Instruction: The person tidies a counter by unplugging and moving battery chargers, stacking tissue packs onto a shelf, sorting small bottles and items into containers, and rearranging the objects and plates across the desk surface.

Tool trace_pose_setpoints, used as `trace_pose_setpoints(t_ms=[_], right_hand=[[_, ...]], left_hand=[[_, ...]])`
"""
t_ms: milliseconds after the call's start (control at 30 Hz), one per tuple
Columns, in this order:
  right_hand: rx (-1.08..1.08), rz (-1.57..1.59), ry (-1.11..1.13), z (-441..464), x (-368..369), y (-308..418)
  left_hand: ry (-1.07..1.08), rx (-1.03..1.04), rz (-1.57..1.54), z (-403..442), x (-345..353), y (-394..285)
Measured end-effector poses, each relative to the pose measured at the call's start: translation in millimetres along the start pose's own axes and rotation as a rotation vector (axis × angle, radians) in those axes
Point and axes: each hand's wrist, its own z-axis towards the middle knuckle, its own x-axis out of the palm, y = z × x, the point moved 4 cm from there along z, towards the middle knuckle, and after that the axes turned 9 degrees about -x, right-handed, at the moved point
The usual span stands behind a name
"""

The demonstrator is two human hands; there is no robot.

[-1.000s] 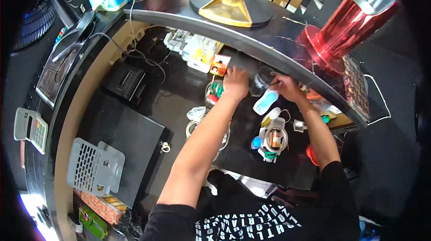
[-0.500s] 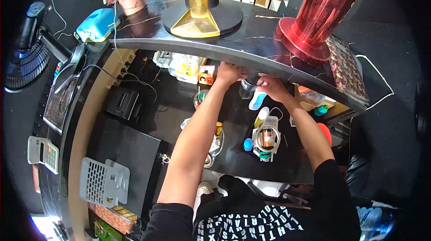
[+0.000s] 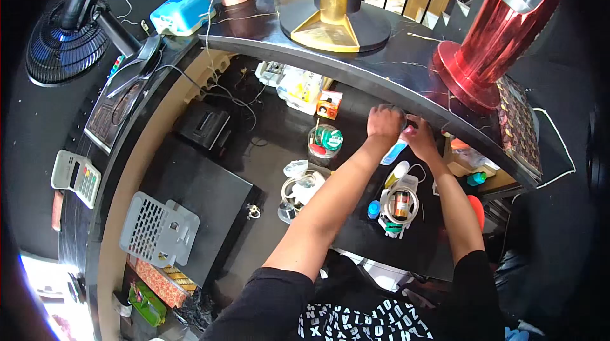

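Obs., head cam: both hands at far rt. of the black desktop (image 3: 279,139), close under the curved black ledge (image 3: 356,68). L hand (image 3: 384,122): back up, fingers curled inward. R hand (image 3: 419,139): fingers bent, tips turned twd. the L hand. Betw. them, a small dark, partly hidden object (image 3: 402,117); ID unclear. Can't tell which hand grips it, or if both do; fingertips mostly covered.

Nearby: white-and-blue plastic bottle (image 3: 394,153) just on near side of the hands, partly hidden; contact w/ R hand can't be told. Nearer: slim white-and-yellow bottle (image 3: 396,174), then pale tray-like holder w/ coiled white cable and brown-labelled bottle (image 3: 401,204); small blue bottle (image 3: 373,209) just left of it. Left of L hand, apart: small orange-and-white box (image 3: 329,105); nearer, clear round tub w/ green and red rolls (image 3: 325,141).

Technique (my judgement): one hand should steady the dark object, other do the fine finger work; light grip, since footing is hidden. Keep R wrist off the white-and-blue bottle, prob. easy to tip. Ledge limits lift: small, low moves best. L forearm passes over much of the desktop, so elbow high, no sweeping. Tilting head for a clear view of the fingertips would help.
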Motion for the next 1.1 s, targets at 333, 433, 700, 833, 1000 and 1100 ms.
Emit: trace_pose_setpoints(t_ms=[333,433,700,833,1000,1100], right_hand=[[-0.04,-0.013,0.073,3.0,0.0,-5.9],[-0.025,0.016,0.087,3.1,-1.0,-3.7],[0.034,0.053,0.127,1.8,-3.6,9.0],[-0.051,0.065,0.107,2.3,3.0,-6.8],[-0.016,0.104,0.111,1.2,0.6,-1.2],[-0.09,0.043,0.003,-1.1,3.7,-13.9]], left_hand=[[0.08,0.068,0.161,11.7,-4.3,-4.8],[0.029,0.005,0.18,13.2,4.9,0.1],[-0.183,-0.025,0.127,11.5,8.6,7.7],[0.061,0.211,-0.124,17.8,15.9,14.7],[-0.279,0.439,-0.272,-8.5,-32.1,27.1],[-0.514,0.19,-0.366,3.0,-7.3,52.2]])
